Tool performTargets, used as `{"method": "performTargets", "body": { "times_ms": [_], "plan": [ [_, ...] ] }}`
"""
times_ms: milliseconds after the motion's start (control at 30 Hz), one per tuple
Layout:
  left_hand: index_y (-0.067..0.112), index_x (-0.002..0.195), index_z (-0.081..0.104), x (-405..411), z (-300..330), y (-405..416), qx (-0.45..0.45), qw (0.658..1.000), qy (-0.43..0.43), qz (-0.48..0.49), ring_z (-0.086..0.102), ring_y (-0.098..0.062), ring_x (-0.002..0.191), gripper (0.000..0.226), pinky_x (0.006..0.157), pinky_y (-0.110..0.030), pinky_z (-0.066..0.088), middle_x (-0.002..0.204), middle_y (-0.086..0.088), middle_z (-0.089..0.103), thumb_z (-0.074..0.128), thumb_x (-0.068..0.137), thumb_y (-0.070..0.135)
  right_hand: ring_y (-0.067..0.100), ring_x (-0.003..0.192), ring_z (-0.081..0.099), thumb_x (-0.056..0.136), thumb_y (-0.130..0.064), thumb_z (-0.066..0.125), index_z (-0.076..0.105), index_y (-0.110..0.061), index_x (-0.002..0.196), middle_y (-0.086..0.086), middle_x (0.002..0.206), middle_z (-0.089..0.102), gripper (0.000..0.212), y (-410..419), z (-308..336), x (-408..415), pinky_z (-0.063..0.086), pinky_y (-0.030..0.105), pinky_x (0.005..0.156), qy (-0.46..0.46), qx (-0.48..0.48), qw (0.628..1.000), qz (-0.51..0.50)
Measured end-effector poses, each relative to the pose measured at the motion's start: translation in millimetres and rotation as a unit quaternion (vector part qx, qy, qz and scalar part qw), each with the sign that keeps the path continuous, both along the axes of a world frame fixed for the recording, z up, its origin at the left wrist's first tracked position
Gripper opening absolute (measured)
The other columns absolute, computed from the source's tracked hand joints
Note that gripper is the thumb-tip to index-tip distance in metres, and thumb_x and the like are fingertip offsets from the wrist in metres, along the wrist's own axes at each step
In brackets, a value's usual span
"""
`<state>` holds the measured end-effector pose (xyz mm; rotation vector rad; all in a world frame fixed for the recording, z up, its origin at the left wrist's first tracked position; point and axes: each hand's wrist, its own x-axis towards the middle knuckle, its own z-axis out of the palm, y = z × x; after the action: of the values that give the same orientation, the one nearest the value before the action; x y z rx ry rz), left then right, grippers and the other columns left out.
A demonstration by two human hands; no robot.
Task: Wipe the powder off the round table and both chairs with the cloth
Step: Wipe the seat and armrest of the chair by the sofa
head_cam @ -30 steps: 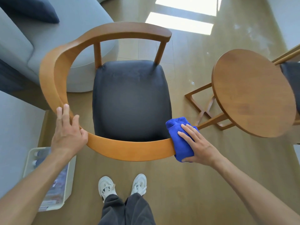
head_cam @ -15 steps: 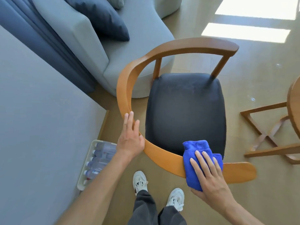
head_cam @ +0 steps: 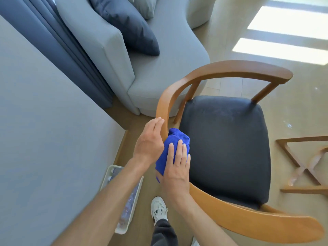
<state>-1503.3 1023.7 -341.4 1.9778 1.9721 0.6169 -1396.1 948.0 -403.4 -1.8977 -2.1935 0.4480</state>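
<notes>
A wooden armchair (head_cam: 221, 157) is standing on the floor, its curved light-brown rail (head_cam: 165, 105) sweeping around a dark padded seat (head_cam: 227, 148) that is showing faint pale smudges near its far edge. A bright blue cloth (head_cam: 170, 148), bunched and folded, is lying draped over the rail at the chair's near left bend, hanging down on both sides of the wood.

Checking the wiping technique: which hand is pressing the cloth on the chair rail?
The right hand, its fingers laid flat over the blue cloth. The left hand lies bare against the wooden rail beside it.
</notes>
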Motion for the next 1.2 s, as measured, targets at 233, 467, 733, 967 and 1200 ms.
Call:
{"method": "performTargets", "body": {
  "times_ms": [233, 467, 733, 967, 1200],
  "plan": [
    [0.001, 0.126, 0.055, -14, -4, 1, -0.012, 0.993, -0.111, -0.031, 0.054, -0.022, 0.117, 0.046, 0.104, -0.013, 0.03, 0.126, -0.012, 0.058, 0.033, 0.091, 0.021, 0.043, 0.139, 0.032, 0.086, -0.018, 0.065, 0.023, -0.001, 0.147, 0.029, 0.151, 0.029, 0.076, 62, 16, -44, 0.042, 0.054, 0.103, 0.007, 0.042, 0.995, -0.088],
    [0.014, 0.13, 0.053, -20, 4, -6, 0.005, 0.988, -0.135, 0.069, 0.042, -0.016, 0.123, 0.047, 0.105, -0.034, 0.04, 0.136, -0.004, 0.047, 0.039, 0.085, 0.014, 0.036, 0.146, 0.017, 0.084, -0.018, 0.07, 0.004, -0.007, 0.152, 0.025, 0.158, 0.008, 0.095, 92, 41, -47, 0.034, 0.045, 0.112, 0.139, -0.062, 0.985, -0.085],
    [0.008, 0.133, 0.041, 38, 3, -14, -0.058, 0.989, 0.008, 0.134, 0.042, -0.04, 0.127, 0.07, 0.097, -0.051, 0.043, 0.141, -0.021, 0.041, 0.038, 0.086, 0.06, -0.009, 0.14, 0.022, 0.089, 0.014, 0.043, 0.033, -0.031, 0.144, -0.018, 0.154, 0.027, 0.072, 72, 60, 44, 0.027, 0.027, 0.117, 0.432, -0.227, 0.872, -0.04],
    [0.013, 0.145, 0.021, 30, -14, 11, -0.105, 0.988, 0.017, 0.115, 0.03, -0.037, 0.134, 0.079, 0.102, -0.052, 0.041, 0.149, -0.02, 0.025, 0.042, 0.087, 0.062, -0.005, 0.124, 0.049, 0.087, 0.021, 0.033, 0.045, -0.024, 0.133, -0.015, 0.131, 0.054, 0.065, 54, 64, 51, 0.04, 0.015, 0.102, 0.535, -0.186, 0.811, -0.147],
    [0.032, 0.148, 0.028, -13, 6, 66, -0.158, 0.982, -0.105, 0.022, 0.01, -0.019, 0.142, 0.072, 0.112, -0.036, 0.023, 0.155, -0.003, 0.007, 0.06, 0.085, 0.049, 0.028, 0.131, 0.046, 0.082, -0.045, 0.051, 0.043, -0.016, 0.142, 0.01, 0.144, 0.049, 0.067, -30, 2, 66, 0.031, 0.044, 0.105, 0.016, -0.031, 0.99, 0.136]
  ]
}}
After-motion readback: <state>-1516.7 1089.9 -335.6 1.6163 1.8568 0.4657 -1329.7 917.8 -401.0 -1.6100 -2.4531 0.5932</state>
